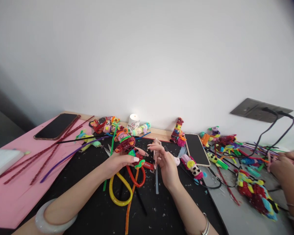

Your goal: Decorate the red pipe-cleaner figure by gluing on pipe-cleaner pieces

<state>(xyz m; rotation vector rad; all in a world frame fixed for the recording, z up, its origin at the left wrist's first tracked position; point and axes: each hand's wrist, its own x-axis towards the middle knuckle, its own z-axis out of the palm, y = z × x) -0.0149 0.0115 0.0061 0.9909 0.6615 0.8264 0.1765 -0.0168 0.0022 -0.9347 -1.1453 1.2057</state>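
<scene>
My left hand (121, 162) is closed round a dark red, glittery pipe-cleaner figure (127, 143) with green and orange trim. Just to its right is my right hand (167, 163), palm partly turned toward me, its bent fingers apart and nothing visible held in them. A translucent glue stick (157, 181) lies below those fingers. Under my left hand curve a yellow pipe-cleaner loop (121, 203) and a red loop (144, 181), with an orange strip (128, 209) hanging down. Scissor blades (108, 150) show partly behind my left hand.
A black mat (93, 209) with scraps lies over the table. Left are a pink sheet (12, 195), a phone (55, 126) and red pipe cleaners (45, 164). A paper cup (134, 121) stands by the wall. Right are a second phone (197, 149), finished figures (256, 192) and another person's hand (285, 169).
</scene>
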